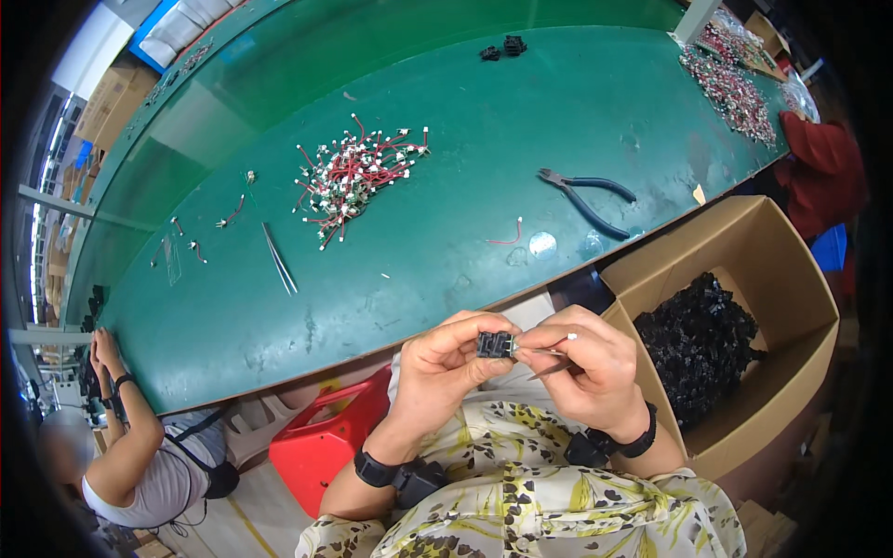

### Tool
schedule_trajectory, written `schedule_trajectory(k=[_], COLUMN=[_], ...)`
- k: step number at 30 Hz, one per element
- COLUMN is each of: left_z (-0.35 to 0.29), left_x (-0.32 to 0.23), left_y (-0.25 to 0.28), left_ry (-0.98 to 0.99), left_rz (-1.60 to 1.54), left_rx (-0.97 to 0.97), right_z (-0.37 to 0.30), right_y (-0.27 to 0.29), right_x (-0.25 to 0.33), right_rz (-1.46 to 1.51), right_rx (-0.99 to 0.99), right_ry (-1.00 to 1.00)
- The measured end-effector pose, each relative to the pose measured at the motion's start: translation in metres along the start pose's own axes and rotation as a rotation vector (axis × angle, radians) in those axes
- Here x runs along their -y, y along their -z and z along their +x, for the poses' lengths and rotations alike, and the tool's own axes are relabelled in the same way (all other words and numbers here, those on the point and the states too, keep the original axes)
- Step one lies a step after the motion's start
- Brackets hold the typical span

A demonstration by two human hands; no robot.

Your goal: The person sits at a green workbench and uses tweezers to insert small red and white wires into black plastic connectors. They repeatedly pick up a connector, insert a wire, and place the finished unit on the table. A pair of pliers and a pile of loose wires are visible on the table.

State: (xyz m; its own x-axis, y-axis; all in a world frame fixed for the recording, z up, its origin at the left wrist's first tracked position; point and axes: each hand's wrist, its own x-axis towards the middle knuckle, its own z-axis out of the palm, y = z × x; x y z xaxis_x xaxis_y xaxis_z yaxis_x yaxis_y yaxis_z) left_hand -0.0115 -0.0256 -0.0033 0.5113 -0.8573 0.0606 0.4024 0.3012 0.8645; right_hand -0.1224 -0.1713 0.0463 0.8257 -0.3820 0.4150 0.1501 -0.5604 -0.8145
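Observation:
Just off the table's front edge, my left hand (445, 365) is closed round a small black plastic housing (495, 345), pinched between thumb and fingers. My right hand (593, 365) meets it from the right, its fingers closed on dark metal tweezers (551, 366) that point toward the housing. A small white connector (571, 337) shows at the right fingers; whether a wire joins it to the housing is hidden. Beyond my hands, a pile of red-wired white connectors (349, 181) lies on the green table (437, 242).
Blue-handled cutters (595, 200), another pair of tweezers (278, 260) and a loose red wire (507, 240) lie on the table. A cardboard box (791, 372) of black parts stands right. A red stool (312, 446) and another person (153, 446) are left; a red sleeve (819, 167) shows far right.

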Motion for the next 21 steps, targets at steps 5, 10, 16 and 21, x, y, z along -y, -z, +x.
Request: schedule_trajectory(k=[5,10,16,21], left_z=[-0.001,-0.002,-0.003,-0.001], left_x=[-0.005,-0.007,-0.006,-0.011], left_y=[-0.005,-0.008,0.000,-0.003], left_ry=[0.078,0.047,0.140,0.228], left_rz=[0.066,0.061,0.012,-0.316], left_rx=[-0.060,-0.106,-0.108,-0.048], right_z=[-0.002,0.001,-0.002,0.007], right_y=[-0.001,-0.003,-0.010,0.007], right_x=[-0.005,-0.004,-0.016,-0.005], right_rz=[-0.101,-0.140,-0.127,0.268], right_rx=[-0.010,-0.015,0.023,0.162], right_ry=[0.104,0.180,0.184,-0.212])
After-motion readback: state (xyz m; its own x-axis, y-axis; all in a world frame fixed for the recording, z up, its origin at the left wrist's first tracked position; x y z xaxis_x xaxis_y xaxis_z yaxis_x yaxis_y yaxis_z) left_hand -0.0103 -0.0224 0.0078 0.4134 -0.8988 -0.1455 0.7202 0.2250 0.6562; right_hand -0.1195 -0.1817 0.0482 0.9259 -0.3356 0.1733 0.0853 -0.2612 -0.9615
